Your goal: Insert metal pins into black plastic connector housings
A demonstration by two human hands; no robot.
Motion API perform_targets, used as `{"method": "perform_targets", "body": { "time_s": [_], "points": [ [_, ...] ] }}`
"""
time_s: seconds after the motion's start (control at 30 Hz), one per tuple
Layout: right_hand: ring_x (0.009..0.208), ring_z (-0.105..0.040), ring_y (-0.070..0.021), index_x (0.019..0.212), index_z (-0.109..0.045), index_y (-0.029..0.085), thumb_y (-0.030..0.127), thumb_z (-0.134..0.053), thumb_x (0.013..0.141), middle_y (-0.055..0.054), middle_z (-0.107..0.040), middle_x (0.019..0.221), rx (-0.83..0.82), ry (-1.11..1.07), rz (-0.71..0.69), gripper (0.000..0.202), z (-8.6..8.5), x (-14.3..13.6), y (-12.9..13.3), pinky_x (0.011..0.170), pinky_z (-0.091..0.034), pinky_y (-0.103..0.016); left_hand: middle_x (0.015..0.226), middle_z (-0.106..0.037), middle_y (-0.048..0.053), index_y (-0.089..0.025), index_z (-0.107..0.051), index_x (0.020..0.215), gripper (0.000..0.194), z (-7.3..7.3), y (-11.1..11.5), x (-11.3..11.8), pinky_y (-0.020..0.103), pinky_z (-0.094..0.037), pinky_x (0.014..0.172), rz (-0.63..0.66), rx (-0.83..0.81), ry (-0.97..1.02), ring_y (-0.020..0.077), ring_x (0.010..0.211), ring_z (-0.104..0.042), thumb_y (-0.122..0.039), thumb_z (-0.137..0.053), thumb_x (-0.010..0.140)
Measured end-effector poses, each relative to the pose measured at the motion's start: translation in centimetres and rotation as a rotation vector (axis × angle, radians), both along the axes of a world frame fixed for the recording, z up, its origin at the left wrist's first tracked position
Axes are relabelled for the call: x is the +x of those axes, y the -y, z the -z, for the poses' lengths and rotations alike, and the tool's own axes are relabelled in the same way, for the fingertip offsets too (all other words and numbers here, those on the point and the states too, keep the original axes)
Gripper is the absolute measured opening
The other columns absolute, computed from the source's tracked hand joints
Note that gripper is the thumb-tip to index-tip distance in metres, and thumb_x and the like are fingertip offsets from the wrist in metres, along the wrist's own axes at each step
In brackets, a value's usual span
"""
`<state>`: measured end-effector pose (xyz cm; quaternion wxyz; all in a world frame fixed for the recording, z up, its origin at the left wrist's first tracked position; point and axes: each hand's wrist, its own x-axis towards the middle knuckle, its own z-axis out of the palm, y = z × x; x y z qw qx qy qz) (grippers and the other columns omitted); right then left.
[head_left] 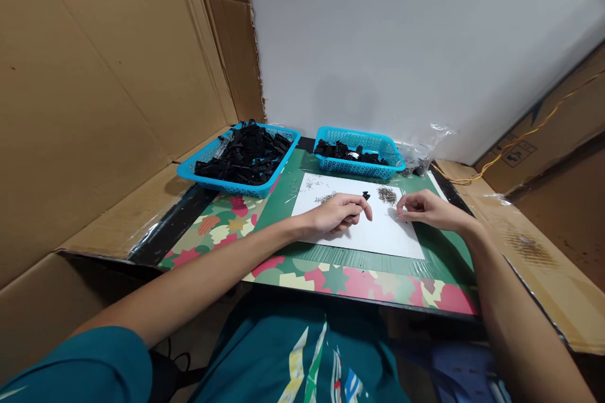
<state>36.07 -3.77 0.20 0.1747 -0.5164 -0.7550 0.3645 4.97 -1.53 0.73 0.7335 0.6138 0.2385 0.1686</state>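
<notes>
My left hand (341, 213) is over a white sheet (373, 238), its index finger bent forward and the other fingers curled in; anything inside is hidden. Just beyond that index finger is a small black part (366, 195), apparently on the sheet. At the sheet's right edge, the thumb and fingertips of my right hand (425, 210) come together in a pinch; what they hold, if anything, is too small to make out. A pile of tiny brownish metal pieces (387, 195) lies between the hands, farther back. Silvery small pieces (325, 198) lie behind my left hand.
A blue basket (265, 191) heaped with black parts (250, 154) stands back left. A smaller blue basket (354, 169) holds more black parts. Beside it is a clear plastic bag (418, 157). Cardboard walls (118, 44) flank the table, and a yellow cable (510, 151) runs along the right.
</notes>
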Motion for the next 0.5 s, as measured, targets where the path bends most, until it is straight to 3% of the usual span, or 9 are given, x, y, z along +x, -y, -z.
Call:
{"method": "perform_targets", "body": {
  "time_s": [0.17, 0.27, 0.37, 0.43, 0.5],
  "points": [
    [0.057, -0.027, -0.0111, 0.080, -0.077, 0.019, 0.055, -0.081, 0.083, 0.006, -0.034, 0.058, 0.008, -0.259, 0.021, 0.037, -0.7, -3.1, 1.1, 0.056, -0.021, -0.030, 0.066, -0.033, -0.007, -0.016, -0.069, 0.104, 0.030, 0.2, 0.3, 0.3, 0.022, -0.013, 0.042, -0.003, 0.042, 0.011, 0.0060, 0.048, -0.022, -0.045, -0.066, 0.097],
    [0.057, -0.035, -0.0116, 0.076, -0.079, 0.018, 0.052, -0.088, 0.076, 0.001, -0.053, 0.059, -0.004, -0.389, -0.012, 0.035, -0.5, -5.1, 1.3, 0.054, -0.025, -0.030, 0.059, -0.032, -0.009, -0.017, -0.067, 0.113, 0.044, 0.8, 0.3, 0.4, 0.023, -0.015, 0.041, 0.044, 0.056, 0.037, 0.0064, 0.044, -0.022, -0.056, -0.071, 0.094],
    [0.061, -0.046, -0.0134, 0.077, -0.081, 0.016, 0.046, -0.090, 0.076, -0.006, -0.069, 0.070, -0.029, -0.473, -0.066, 0.032, -0.2, -6.2, 1.3, 0.056, -0.031, -0.030, 0.054, -0.034, -0.010, -0.017, -0.063, 0.104, 0.050, 1.3, 0.2, 0.4, 0.023, -0.017, 0.042, 0.124, 0.068, 0.060, 0.0068, 0.044, -0.024, -0.062, -0.076, 0.088],
    [0.059, -0.044, -0.0124, 0.078, -0.081, 0.015, 0.042, -0.090, 0.077, -0.003, -0.065, 0.064, -0.031, -0.490, -0.087, 0.028, -0.1, -6.4, 1.3, 0.056, -0.030, -0.030, 0.053, -0.035, -0.010, -0.018, -0.061, 0.100, 0.050, 1.4, 0.2, 0.4, 0.023, -0.017, 0.042, 0.154, 0.087, 0.054, 0.0071, 0.044, -0.026, -0.063, -0.078, 0.086],
    [0.056, -0.035, -0.0101, 0.077, -0.081, 0.016, 0.041, -0.090, 0.077, 0.003, -0.051, 0.055, -0.017, -0.483, -0.094, 0.027, -0.1, -6.3, 1.4, 0.054, -0.025, -0.029, 0.053, -0.035, -0.010, -0.019, -0.059, 0.100, 0.048, 1.4, 0.2, 0.3, 0.023, -0.017, 0.042, 0.160, 0.086, 0.041, 0.0077, 0.043, -0.027, -0.062, -0.078, 0.087]
  ]
}}
